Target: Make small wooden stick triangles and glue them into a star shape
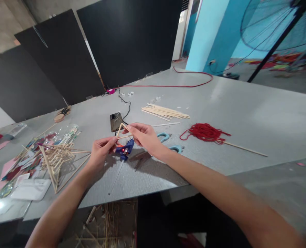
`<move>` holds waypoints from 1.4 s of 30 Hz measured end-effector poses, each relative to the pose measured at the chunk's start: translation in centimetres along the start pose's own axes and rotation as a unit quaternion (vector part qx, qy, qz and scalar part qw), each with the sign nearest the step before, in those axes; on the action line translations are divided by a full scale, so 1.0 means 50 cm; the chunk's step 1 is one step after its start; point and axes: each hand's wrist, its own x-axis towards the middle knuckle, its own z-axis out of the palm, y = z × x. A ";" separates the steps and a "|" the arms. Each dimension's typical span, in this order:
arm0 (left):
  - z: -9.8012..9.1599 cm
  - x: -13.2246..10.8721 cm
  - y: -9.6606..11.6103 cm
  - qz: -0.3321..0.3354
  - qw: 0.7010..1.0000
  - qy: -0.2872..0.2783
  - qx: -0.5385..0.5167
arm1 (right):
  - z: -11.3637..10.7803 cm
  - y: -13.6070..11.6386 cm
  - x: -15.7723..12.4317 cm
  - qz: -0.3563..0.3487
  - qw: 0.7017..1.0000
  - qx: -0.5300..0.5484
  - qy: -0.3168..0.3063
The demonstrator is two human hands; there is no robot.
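Note:
Between my two hands is a small triangle of thin wooden sticks (119, 130), held up above the table. My left hand (103, 148) pinches its lower left corner. Closed on its right side is my right hand (144, 135), the fingertips near the top corner. Just below them lies a blue glue gun (125, 150) with a red light showing, partly hidden by my fingers. Light blue scissors (164, 137) rest beside my right wrist, partly covered by it. Behind my hands a phone (116, 121) lies on the table.
A bundle of wooden sticks (165, 112) lies farther back. Red yarn (207, 132) with a stick sits to the right. On the left are a heap of stick pieces (61, 158), papers and a white packet (31, 189). A black cable (129, 106) runs behind the phone.

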 end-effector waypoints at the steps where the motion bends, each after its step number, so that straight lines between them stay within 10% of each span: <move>1: 0.000 0.000 0.000 0.003 1.000 -0.002 0.002 | -0.001 0.000 0.001 -0.004 1.000 -0.008 0.004; 21: 0.009 -0.007 -0.002 -0.024 0.999 -0.003 -0.040 | 0.011 0.022 -0.011 -0.060 0.990 -0.126 -0.037; 32: 0.014 -0.009 0.011 -0.041 0.997 -0.035 -0.056 | -0.021 0.044 0.000 -0.444 0.814 -0.372 -0.034; 42: 0.010 -0.008 0.002 -0.045 0.997 -0.046 -0.052 | -0.027 0.038 -0.001 -0.522 0.734 -0.433 -0.041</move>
